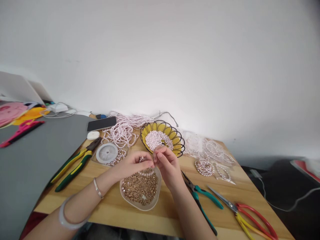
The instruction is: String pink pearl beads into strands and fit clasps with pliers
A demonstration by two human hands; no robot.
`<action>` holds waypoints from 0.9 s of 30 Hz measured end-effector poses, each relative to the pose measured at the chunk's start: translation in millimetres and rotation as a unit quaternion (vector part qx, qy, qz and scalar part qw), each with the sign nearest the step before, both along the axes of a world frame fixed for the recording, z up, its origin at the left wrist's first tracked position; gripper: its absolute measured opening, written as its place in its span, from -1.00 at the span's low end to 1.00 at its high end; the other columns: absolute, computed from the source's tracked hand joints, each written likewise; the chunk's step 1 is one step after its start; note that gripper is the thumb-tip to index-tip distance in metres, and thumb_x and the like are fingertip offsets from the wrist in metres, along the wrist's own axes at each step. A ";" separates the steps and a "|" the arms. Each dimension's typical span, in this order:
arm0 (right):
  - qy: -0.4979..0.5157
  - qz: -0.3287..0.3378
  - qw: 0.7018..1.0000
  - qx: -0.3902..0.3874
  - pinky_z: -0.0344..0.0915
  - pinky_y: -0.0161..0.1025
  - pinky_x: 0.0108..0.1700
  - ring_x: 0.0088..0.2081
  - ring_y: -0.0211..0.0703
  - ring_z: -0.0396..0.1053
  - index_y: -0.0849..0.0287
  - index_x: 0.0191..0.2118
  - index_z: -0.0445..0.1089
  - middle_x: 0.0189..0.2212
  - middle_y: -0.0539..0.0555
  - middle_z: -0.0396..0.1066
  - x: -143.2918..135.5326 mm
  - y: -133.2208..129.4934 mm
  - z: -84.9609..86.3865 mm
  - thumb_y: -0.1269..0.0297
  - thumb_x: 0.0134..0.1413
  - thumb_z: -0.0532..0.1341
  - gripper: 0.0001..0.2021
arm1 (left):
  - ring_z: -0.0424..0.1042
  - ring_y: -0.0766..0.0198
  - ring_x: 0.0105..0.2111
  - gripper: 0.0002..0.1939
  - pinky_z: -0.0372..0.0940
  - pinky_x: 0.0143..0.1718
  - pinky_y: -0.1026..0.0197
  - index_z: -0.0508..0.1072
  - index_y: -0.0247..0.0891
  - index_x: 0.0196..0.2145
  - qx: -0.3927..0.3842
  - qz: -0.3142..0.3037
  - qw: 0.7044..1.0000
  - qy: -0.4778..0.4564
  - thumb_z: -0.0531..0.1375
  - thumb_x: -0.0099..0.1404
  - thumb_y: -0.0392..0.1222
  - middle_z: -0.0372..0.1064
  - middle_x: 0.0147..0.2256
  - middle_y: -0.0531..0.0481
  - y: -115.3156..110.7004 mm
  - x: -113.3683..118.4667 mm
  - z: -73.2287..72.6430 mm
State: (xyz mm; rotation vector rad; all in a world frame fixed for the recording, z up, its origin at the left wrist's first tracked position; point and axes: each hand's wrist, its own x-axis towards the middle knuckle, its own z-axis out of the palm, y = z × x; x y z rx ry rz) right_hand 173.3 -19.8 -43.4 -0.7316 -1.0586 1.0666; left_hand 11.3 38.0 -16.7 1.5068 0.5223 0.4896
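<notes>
My left hand point(136, 164) is closed in a pinch, and a short strand of pale pink beads point(147, 172) hangs at its fingers. Close against it, my right hand point(168, 165) also pinches; whatever lies between its fingertips is too small to make out. Both sets of fingertips nearly meet above a white dish point(146, 209) filled with small gold beads point(140, 188). Just behind the hands stands a black wire basket with a yellow lining point(175, 136), holding loose pink beads point(156, 138).
Green-yellow pliers point(77, 161), a white spool point(107, 153) and a phone point(102, 124) lie left. Pink bead strands point(122, 133) are heaped behind. At right are teal-handled pliers point(197, 191), scissors point(236, 210), coiled beads point(204, 167) and clear bags point(195, 143). A wall rises behind.
</notes>
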 end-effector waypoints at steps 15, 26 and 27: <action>-0.033 -0.004 0.999 -0.011 0.47 -0.21 -0.28 -0.32 -0.22 0.47 0.23 -0.12 0.44 -0.22 0.04 0.49 1.9 -0.3 -4.3 0.24 0.32 0.25 -0.85 | -0.03 0.41 -0.60 -0.65 -0.07 -0.51 0.29 0.34 -0.28 -0.44 -0.048 -0.061 0.995 -0.057 0.12 0.39 0.03 0.01 -0.62 0.20 -3.2 0.3 -4.0; -0.043 -0.022 0.999 0.002 0.35 -0.29 -0.37 -0.43 -0.29 0.36 0.20 -0.26 0.44 -0.37 -0.05 0.42 -2.3 -0.2 5.0 0.23 0.23 0.32 -0.85 | -0.09 0.42 -0.61 -0.61 -0.12 -0.54 0.30 0.22 -0.24 -0.50 -0.062 -0.049 0.995 -0.061 0.12 0.35 0.08 -0.06 -0.61 0.22 -4.4 1.2 -7.1; -0.045 -0.025 0.999 -0.001 0.33 -0.30 -0.38 -0.44 -0.28 0.34 0.17 -0.28 0.44 -0.38 -0.05 0.41 -2.9 -0.1 6.4 0.20 0.21 0.33 -0.84 | -0.09 0.42 -0.61 -0.61 -0.11 -0.54 0.30 0.21 -0.23 -0.51 -0.060 -0.043 0.995 -0.061 0.12 0.35 0.07 -0.06 -0.61 0.22 -4.4 1.3 -8.1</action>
